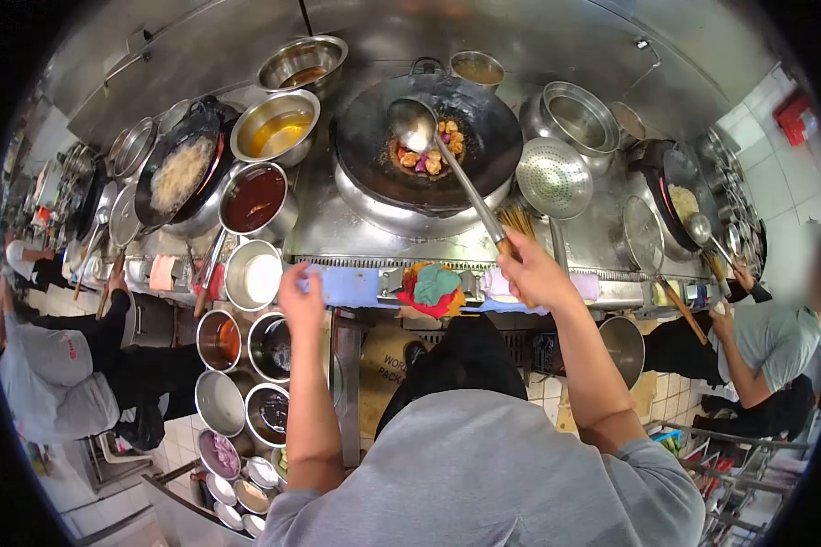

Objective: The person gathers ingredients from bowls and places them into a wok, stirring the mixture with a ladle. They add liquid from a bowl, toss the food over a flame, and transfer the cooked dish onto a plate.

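In the head view, my right hand (535, 271) is wrapped round the wooden handle of a long steel ladle (414, 126). The ladle's bowl hangs over the black wok (365, 137), beside browned chunks of food and purple pieces (433, 162) at its bottom. My left hand (302, 292) is raised above the counter's front edge, at the left end of a folded blue cloth (342, 285), with its fingers curled apart and nothing seen in them. Just left of it is a pot with white contents (254, 275). Red, green and yellow cloths (435, 290) lie between my hands.
A perforated strainer (554, 178) rests right of the wok. Left are a pot of dark red sauce (254, 199), a bowl of yellow oil (275, 126) and a wok of noodles (181, 175). Co-workers stand at left (55, 365) and right (757, 337).
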Demonstrator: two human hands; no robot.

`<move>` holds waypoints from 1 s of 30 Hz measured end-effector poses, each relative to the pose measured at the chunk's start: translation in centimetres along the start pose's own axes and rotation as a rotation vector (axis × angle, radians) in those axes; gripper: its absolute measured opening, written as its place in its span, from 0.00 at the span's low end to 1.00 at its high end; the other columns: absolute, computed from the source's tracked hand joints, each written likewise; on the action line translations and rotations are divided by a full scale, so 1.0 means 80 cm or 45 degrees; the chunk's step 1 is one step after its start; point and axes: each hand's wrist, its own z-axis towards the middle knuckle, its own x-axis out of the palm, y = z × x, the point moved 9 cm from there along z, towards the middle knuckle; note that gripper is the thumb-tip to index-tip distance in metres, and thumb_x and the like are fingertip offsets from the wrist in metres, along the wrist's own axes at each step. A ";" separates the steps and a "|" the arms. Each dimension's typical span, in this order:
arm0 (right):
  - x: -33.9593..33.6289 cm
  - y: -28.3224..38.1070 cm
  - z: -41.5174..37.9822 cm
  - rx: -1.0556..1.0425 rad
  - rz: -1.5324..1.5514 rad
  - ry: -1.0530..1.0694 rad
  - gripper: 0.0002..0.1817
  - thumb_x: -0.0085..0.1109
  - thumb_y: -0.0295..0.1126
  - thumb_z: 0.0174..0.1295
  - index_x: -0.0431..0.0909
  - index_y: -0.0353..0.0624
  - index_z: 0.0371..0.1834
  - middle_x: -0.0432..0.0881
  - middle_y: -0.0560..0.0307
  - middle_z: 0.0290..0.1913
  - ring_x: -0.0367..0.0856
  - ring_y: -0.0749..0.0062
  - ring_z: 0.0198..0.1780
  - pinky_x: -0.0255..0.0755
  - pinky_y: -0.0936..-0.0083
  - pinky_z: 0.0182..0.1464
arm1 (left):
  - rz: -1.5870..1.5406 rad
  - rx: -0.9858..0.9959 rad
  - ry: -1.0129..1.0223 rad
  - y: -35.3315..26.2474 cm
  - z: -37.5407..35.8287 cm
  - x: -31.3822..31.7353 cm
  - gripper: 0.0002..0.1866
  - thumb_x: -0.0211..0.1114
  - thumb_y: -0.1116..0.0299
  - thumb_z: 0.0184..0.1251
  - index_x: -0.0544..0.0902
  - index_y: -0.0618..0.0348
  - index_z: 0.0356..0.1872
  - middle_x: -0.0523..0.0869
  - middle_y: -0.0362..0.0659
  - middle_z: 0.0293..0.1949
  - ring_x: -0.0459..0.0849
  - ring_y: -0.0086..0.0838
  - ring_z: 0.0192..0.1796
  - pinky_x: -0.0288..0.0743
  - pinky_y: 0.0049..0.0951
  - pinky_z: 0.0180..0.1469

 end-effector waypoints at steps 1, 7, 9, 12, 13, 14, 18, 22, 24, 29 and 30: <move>-0.017 -0.001 0.009 -0.027 -0.293 -0.088 0.27 0.53 0.28 0.60 0.60 0.38 0.64 0.74 0.56 0.24 0.73 0.73 0.18 0.68 0.75 0.20 | 0.026 -0.014 0.091 -0.030 0.000 0.025 0.10 0.66 0.69 0.57 0.81 0.58 0.40 0.81 0.40 0.32 0.76 0.26 0.34 0.70 0.25 0.39; -0.030 -0.030 0.083 -0.528 -1.143 -0.504 0.29 0.52 0.29 0.60 0.59 0.43 0.67 0.77 0.59 0.27 0.74 0.74 0.20 0.69 0.77 0.20 | -0.084 0.210 0.813 -0.169 -0.075 0.179 0.13 0.65 0.60 0.54 0.81 0.59 0.33 0.81 0.48 0.31 0.82 0.37 0.35 0.75 0.34 0.42; -0.025 -0.035 0.084 -0.217 -0.806 -0.351 0.30 0.53 0.28 0.60 0.60 0.45 0.67 0.75 0.60 0.27 0.73 0.77 0.20 0.68 0.79 0.20 | 0.248 0.380 0.833 -0.196 -0.097 0.198 0.23 0.66 0.52 0.52 0.79 0.56 0.45 0.81 0.49 0.38 0.81 0.39 0.42 0.72 0.37 0.47; -0.036 -0.060 0.054 0.085 0.293 0.061 0.31 0.51 0.24 0.59 0.59 0.47 0.68 0.71 0.63 0.25 0.66 0.84 0.15 0.63 0.84 0.16 | 0.952 0.248 1.168 -0.165 -0.117 0.243 0.41 0.66 0.48 0.51 0.61 0.49 0.65 0.75 0.50 0.53 0.73 0.44 0.58 0.59 0.46 0.58; -0.052 -0.051 0.039 0.084 0.289 0.059 0.31 0.51 0.24 0.59 0.59 0.47 0.68 0.71 0.63 0.25 0.66 0.84 0.15 0.63 0.84 0.16 | 0.948 0.248 1.165 -0.153 -0.117 0.256 0.41 0.66 0.48 0.51 0.61 0.49 0.65 0.75 0.50 0.53 0.73 0.44 0.58 0.59 0.46 0.58; -0.075 -0.045 0.025 0.077 0.081 -0.033 0.31 0.51 0.24 0.59 0.59 0.49 0.68 0.71 0.63 0.24 0.66 0.83 0.16 0.63 0.82 0.16 | 1.032 0.301 1.208 -0.133 -0.126 0.274 0.41 0.68 0.47 0.48 0.62 0.49 0.64 0.78 0.48 0.50 0.76 0.44 0.54 0.62 0.47 0.58; -0.084 -0.067 0.086 -0.178 -0.468 -0.288 0.32 0.52 0.25 0.59 0.58 0.51 0.69 0.70 0.63 0.21 0.65 0.81 0.14 0.60 0.78 0.13 | 1.092 0.221 1.457 -0.102 -0.129 0.310 0.41 0.69 0.50 0.47 0.62 0.51 0.62 0.81 0.50 0.47 0.80 0.41 0.51 0.67 0.46 0.56; -0.038 -0.072 0.083 0.009 0.050 -0.105 0.31 0.53 0.28 0.61 0.58 0.52 0.69 0.68 0.64 0.20 0.66 0.81 0.16 0.59 0.80 0.14 | 0.618 -0.078 1.385 -0.110 -0.120 0.272 0.37 0.66 0.55 0.49 0.63 0.56 0.61 0.80 0.54 0.48 0.80 0.43 0.50 0.70 0.39 0.55; -0.076 -0.085 0.061 0.041 0.083 -0.025 0.32 0.52 0.26 0.60 0.57 0.52 0.70 0.68 0.65 0.23 0.64 0.83 0.16 0.59 0.82 0.14 | -0.023 -0.325 1.149 -0.088 -0.129 0.239 0.33 0.64 0.62 0.52 0.63 0.58 0.60 0.78 0.52 0.50 0.80 0.39 0.50 0.73 0.37 0.52; -0.121 -0.047 0.051 -0.304 -0.841 -0.374 0.31 0.54 0.28 0.58 0.62 0.50 0.67 0.78 0.53 0.29 0.74 0.67 0.25 0.73 0.72 0.32 | -1.080 -1.365 0.955 0.020 -0.265 0.156 0.21 0.57 0.68 0.58 0.70 0.58 0.54 0.81 0.46 0.43 0.81 0.33 0.43 0.76 0.31 0.39; -0.105 -0.052 0.066 -0.301 -0.828 -0.383 0.29 0.51 0.31 0.58 0.63 0.49 0.66 0.79 0.47 0.36 0.77 0.57 0.33 0.72 0.66 0.40 | -1.024 -1.439 0.896 0.061 -0.300 0.141 0.18 0.56 0.67 0.58 0.73 0.59 0.50 0.82 0.45 0.39 0.82 0.33 0.40 0.76 0.32 0.36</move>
